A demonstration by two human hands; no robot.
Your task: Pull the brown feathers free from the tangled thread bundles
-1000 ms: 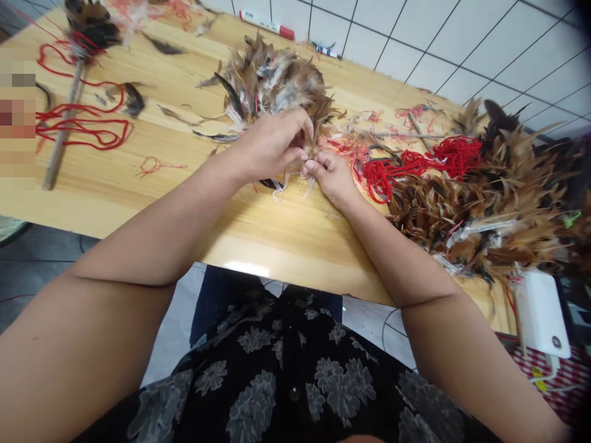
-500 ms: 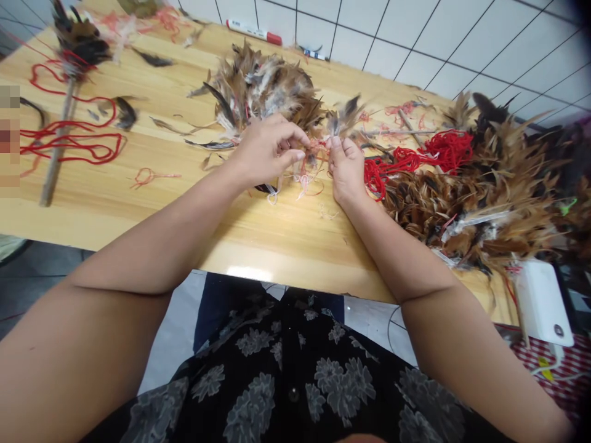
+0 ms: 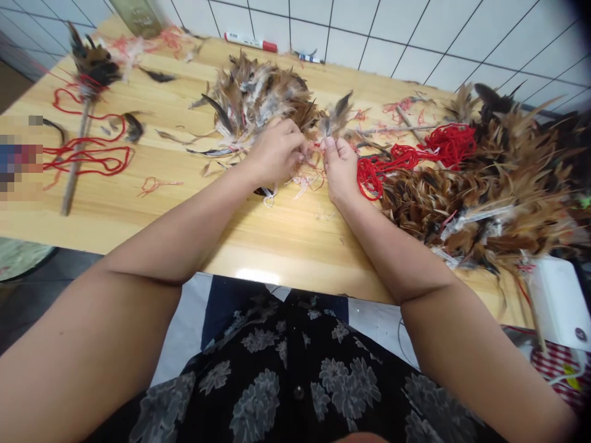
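Near the middle of the wooden table, my right hand point(image 3: 340, 165) pinches the base of a small feather tuft point(image 3: 338, 117), whose tips point up and away. Just left of it, my left hand point(image 3: 278, 151) has its fingers curled together by thin pinkish strands; what lies between the fingertips is too small to make out. Behind my left hand is a round bunch of brown and grey feathers point(image 3: 265, 89). A tangle of red cord point(image 3: 450, 146) reaches toward my right hand.
A large brown feather pile point(image 3: 462, 197) covers the right side, near a white device point(image 3: 559, 301). At left lie a stick with dark feathers point(image 3: 77, 163) and looped red cord point(image 3: 99, 154). A red-capped marker point(image 3: 249, 42) lies by the tiled wall.
The fingers of my left hand have gone from spread to curled closer together. My right hand keeps its pinch. The view has shifted, so the table's left side shows more.
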